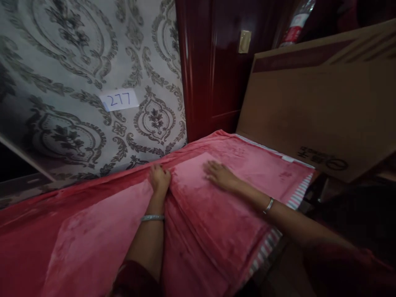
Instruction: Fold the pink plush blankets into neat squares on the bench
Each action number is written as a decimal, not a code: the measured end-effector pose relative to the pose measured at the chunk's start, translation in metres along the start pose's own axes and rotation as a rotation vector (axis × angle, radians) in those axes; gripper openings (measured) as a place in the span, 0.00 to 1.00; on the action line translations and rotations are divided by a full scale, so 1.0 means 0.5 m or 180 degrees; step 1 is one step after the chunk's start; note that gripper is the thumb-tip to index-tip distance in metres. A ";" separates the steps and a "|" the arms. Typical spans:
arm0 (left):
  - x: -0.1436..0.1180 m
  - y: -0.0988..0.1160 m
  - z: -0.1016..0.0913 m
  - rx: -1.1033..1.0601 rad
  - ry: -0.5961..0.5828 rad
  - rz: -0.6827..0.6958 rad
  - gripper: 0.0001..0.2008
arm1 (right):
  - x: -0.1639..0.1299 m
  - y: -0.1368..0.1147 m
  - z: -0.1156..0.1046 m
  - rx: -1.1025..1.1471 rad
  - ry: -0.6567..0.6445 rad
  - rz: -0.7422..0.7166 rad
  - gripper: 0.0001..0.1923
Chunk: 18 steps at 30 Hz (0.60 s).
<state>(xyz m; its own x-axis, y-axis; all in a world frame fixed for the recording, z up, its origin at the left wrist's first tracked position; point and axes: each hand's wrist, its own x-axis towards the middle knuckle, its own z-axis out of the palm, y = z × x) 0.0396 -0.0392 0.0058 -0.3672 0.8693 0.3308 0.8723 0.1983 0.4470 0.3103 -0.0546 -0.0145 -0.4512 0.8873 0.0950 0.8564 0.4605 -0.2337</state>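
Note:
A pink-red plush blanket (102,231) covers the bed in front of me, with a folded layer lying on its right half. My left hand (159,178) curls over a ridge of the blanket near the middle, fingers bent into the fabric. Flat on the folded layer lies my right hand (220,173), fingers spread, palm down. Each wrist wears a thin bracelet.
A patterned grey wall (77,62) carries a white label reading 277 (119,99). A dark red wooden door frame (204,70) stands behind. A large cardboard box (321,99) leans at the right. A striped sheet edge (298,194) shows under the blanket.

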 end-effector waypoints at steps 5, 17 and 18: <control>-0.045 0.068 0.003 0.0261 -0.0068 0.1813 0.25 | -0.097 -0.097 0.039 0.0053 -0.0275 -0.0913 0.35; -0.094 0.081 0.067 0.0906 -0.1222 0.2024 0.31 | -0.160 0.162 0.003 -0.0075 -0.0213 0.1136 0.34; -0.093 0.082 0.066 0.0927 -0.1203 0.2038 0.31 | -0.169 0.167 -0.001 -0.0100 -0.0205 0.1198 0.33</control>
<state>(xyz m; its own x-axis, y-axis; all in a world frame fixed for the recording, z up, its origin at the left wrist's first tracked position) 0.1030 -0.0566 -0.0190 0.3226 0.9386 0.1225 0.9451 -0.3265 0.0132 0.4201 -0.0912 -0.0418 -0.1177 0.9916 -0.0529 0.9720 0.1041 -0.2107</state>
